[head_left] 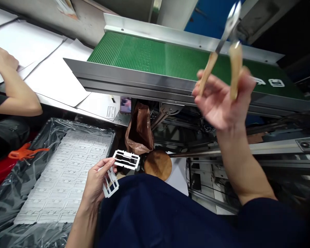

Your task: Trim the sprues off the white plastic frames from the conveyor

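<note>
Two white slotted plastic frames are pinched in my left hand [99, 177]. One frame [126, 159] points out to the right, the other frame [111, 186] hangs down against my dark blue clothing. Raised over the near side of the conveyor, my right hand [223, 94] grips nippers [235, 58] with tan handles. Their handles are spread and the metal jaws point up, a little blurred. Farther along the green belt [150, 55], a white plastic part [276, 82] lies near the right end, with another beside it partly hidden by my hand.
A box lined with clear plastic holds rows of white frames [64, 175] at left. An orange clamp [26, 152] sits on its edge. A brown plastic bag [139, 131] hangs open below the conveyor, near a round wooden stool top [158, 165]. Another person's arm [18, 82] rests on papers.
</note>
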Demonstrator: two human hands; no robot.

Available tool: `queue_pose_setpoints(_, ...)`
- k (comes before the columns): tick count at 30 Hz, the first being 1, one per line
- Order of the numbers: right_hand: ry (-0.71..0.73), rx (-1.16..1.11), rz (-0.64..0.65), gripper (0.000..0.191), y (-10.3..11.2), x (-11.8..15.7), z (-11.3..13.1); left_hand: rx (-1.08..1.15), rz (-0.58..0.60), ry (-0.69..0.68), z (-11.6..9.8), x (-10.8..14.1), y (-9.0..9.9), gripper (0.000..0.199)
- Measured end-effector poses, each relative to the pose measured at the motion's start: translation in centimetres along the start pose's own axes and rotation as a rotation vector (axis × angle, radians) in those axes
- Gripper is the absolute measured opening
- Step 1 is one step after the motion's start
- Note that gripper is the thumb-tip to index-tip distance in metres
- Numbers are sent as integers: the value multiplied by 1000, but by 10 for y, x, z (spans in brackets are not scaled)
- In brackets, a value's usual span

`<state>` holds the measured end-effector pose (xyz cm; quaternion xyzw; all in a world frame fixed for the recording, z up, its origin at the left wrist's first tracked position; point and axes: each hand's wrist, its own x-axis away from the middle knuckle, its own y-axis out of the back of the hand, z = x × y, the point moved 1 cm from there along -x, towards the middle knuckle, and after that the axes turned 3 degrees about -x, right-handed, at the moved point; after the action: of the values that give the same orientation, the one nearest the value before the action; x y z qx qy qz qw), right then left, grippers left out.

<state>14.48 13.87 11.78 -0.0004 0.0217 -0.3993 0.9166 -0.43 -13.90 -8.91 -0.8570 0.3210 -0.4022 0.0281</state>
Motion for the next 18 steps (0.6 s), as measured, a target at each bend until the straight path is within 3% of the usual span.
queue_pose_setpoints(2,-236,-158,183,47,-11,38,-31,-19,10,9,1,0,-4,29)
queue_pose_setpoints(4,-414,-275,270,41,-21,67,-71,-43,34,7,2,1,-8,29)
queue_pose_setpoints(6,-491,-292,204,26,-29,84,-110,-61,55,0,2,1,-11,28)
queue_pose_setpoints(9,-437,-69,42,15,-42,94,-148,-88,74,3,3,2,-17,27)
queue_pose_setpoints(13,-319,248,109,22,-55,91,-157,-126,97,21,5,4,-28,25)
queue_pose_setpoints(18,-332,300,215,14,-57,92,-154,-162,147,28,5,5,-37,26)
